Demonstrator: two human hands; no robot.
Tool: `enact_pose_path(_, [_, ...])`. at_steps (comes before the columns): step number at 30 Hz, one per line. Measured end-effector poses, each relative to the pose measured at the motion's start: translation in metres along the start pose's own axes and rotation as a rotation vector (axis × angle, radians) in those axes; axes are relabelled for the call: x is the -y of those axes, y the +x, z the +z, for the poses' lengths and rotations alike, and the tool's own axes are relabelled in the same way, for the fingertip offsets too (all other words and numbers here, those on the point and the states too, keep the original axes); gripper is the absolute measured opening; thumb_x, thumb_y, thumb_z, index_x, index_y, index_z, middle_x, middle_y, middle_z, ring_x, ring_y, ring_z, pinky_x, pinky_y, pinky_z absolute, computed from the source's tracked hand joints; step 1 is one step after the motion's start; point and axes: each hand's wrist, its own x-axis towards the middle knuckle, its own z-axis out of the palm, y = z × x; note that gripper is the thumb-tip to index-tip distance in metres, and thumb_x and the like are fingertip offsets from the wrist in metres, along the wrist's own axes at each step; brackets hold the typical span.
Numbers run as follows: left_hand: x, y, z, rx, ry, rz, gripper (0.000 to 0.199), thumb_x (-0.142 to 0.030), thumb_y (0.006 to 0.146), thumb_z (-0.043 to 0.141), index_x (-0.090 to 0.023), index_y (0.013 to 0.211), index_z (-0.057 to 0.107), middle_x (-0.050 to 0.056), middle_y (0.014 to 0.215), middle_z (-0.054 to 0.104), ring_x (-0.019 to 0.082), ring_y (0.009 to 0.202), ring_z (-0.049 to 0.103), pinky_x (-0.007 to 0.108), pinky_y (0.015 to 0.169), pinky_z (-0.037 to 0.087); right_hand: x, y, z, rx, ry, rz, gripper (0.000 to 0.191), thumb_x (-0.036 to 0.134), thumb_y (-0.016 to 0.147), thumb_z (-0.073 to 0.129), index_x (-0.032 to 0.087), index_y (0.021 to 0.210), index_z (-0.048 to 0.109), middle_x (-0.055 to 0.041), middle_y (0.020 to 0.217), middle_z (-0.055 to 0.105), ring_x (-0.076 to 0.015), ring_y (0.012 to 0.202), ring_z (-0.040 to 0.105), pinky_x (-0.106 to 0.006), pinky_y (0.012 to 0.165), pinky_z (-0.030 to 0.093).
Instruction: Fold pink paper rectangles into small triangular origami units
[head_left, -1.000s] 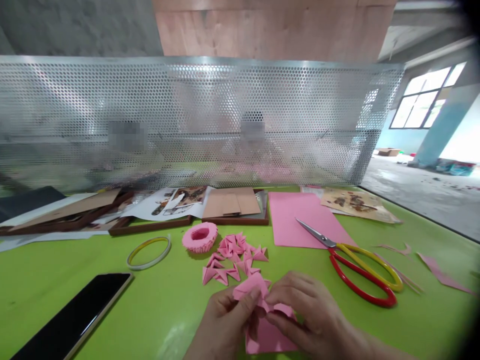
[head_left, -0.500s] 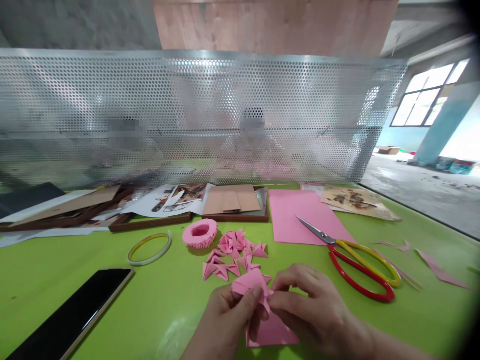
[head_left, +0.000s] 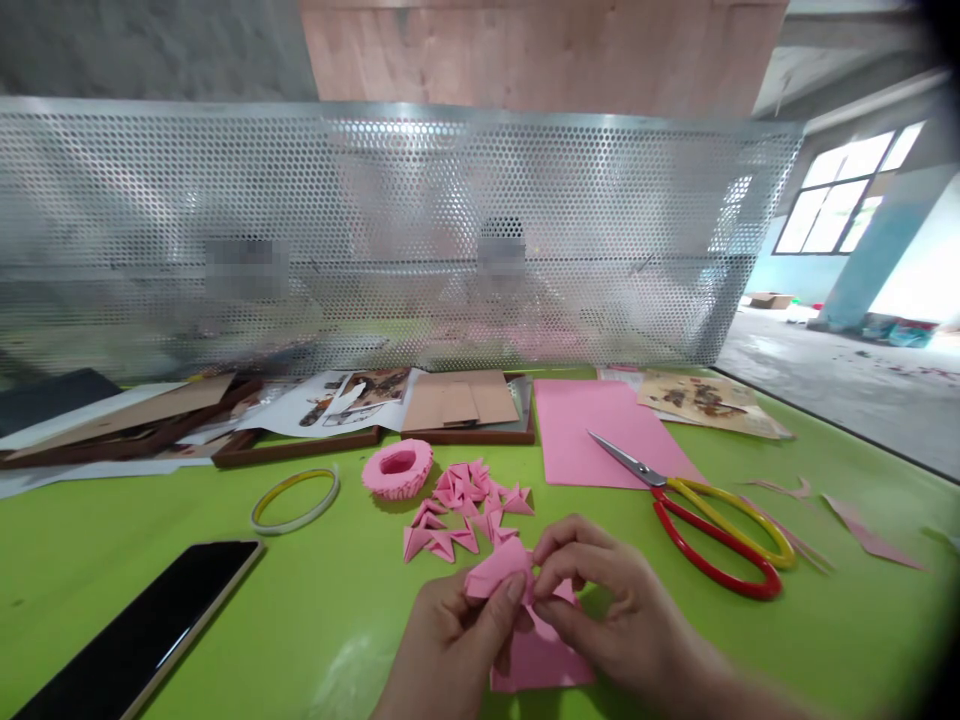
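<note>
Pink paper (head_left: pixel 536 660) is pinched between the left hand (head_left: pixel 450 645) and right hand (head_left: pixel 615 610), thumbs and fingers pressing its folds, low over the green table (head_left: pixel 315 610); folded paper triangles (head_left: pixel 465 510) lie just ahead, red-and-yellow scissors (head_left: pixel 712 535) rightward.

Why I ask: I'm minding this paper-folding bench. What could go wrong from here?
The pink paper pinched between the left hand and right hand might tear or crease unevenly. A knuckle could nudge the loose folded triangles just ahead. The red-and-yellow scissors lie close to the right hand, so a careless reach might catch them.
</note>
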Motion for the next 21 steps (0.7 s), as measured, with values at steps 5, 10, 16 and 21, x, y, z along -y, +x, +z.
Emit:
enact_pose_path(5, [0.0026, -0.0040, -0.0017, 0.002, 0.020, -0.006, 0.033, -0.043, 0.077, 0.057, -0.014, 0.060, 0.059, -0.003, 0.051, 0.047, 0.013, 0.050, 0.045, 0.024, 0.051, 0.036, 0.0022, 0.0011, 0.0030, -0.012, 0.048, 0.185, 0.011, 0.006, 0.071, 0.061, 0.016, 0.069, 0.057, -0.0008, 0.069, 0.060, -0.0128, 0.062, 0.052, -0.022, 0.057, 0.043])
enact_pose_path(10, [0.0023, -0.0012, -0.0005, 0.005, 0.006, -0.023, 0.033, -0.043, 0.076, 0.058, -0.014, 0.061, 0.060, -0.003, 0.051, 0.047, 0.014, 0.052, 0.047, 0.025, 0.052, 0.038, -0.0001, 0.0005, 0.0046, -0.001, 0.126, 0.302, 0.010, 0.008, 0.070, 0.060, 0.016, 0.074, 0.054, 0.0015, 0.067, 0.056, -0.0119, 0.058, 0.048, -0.022, 0.053, 0.039])
enact_pose_path(16, [-0.0006, 0.0010, 0.0014, 0.017, -0.024, -0.036, 0.036, -0.047, 0.073, 0.061, -0.013, 0.061, 0.063, -0.001, 0.054, 0.051, 0.013, 0.052, 0.046, 0.024, 0.052, 0.037, -0.0041, -0.0005, 0.0048, 0.001, 0.163, 0.285, 0.014, 0.005, 0.068, 0.059, 0.016, 0.074, 0.052, 0.0027, 0.068, 0.054, -0.0112, 0.059, 0.048, -0.022, 0.054, 0.038])
enact_pose_path(21, [-0.0046, -0.0029, 0.0063, -0.075, 0.038, 0.026, 0.045, -0.056, 0.064, 0.064, -0.012, 0.054, 0.061, -0.004, 0.045, 0.044, 0.009, 0.042, 0.037, 0.020, 0.042, 0.027, -0.0045, 0.0019, 0.0041, 0.007, 0.173, 0.314, 0.017, 0.004, 0.067, 0.060, 0.016, 0.074, 0.052, 0.0027, 0.069, 0.056, -0.0105, 0.059, 0.048, -0.021, 0.054, 0.038])
